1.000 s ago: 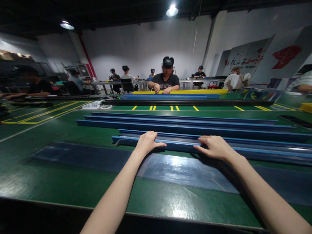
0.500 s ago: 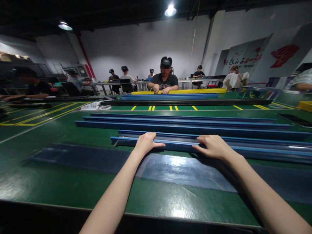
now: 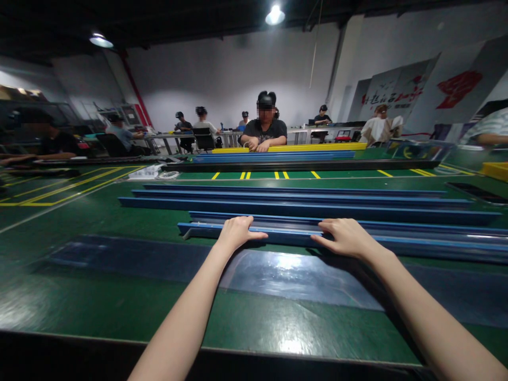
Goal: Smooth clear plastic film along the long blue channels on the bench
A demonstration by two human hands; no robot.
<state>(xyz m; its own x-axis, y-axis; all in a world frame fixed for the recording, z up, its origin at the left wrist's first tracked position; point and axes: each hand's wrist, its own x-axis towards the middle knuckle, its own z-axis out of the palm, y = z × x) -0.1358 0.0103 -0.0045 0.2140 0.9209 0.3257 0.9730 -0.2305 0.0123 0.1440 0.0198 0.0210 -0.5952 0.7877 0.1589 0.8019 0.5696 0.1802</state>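
Observation:
Both my hands rest on the nearest of several long blue channel strips (image 3: pixel 289 237) lying across the green table (image 3: pixel 119 301). My left hand (image 3: pixel 237 233) curls over the strip's near edge, thumb pointing right along it and fingers over the top. About a hand's width to the right, my right hand (image 3: pixel 346 238) grips the same strip the same way, thumb pointing left. A glossy dark sheet (image 3: pixel 286 272) lies flat on the table just in front of the strip, under my wrists.
More blue strips (image 3: pixel 301 203) lie parallel farther back. Across the table a person (image 3: pixel 265 129) handles a yellow strip (image 3: pixel 289 149) above blue ones. Other people sit at tables at the far left and back. Yellow lines mark the green surface at left.
The view has drifted slightly, so the strips and hands sit a little left and lower. Both hands keep the same hold on the nearest strip.

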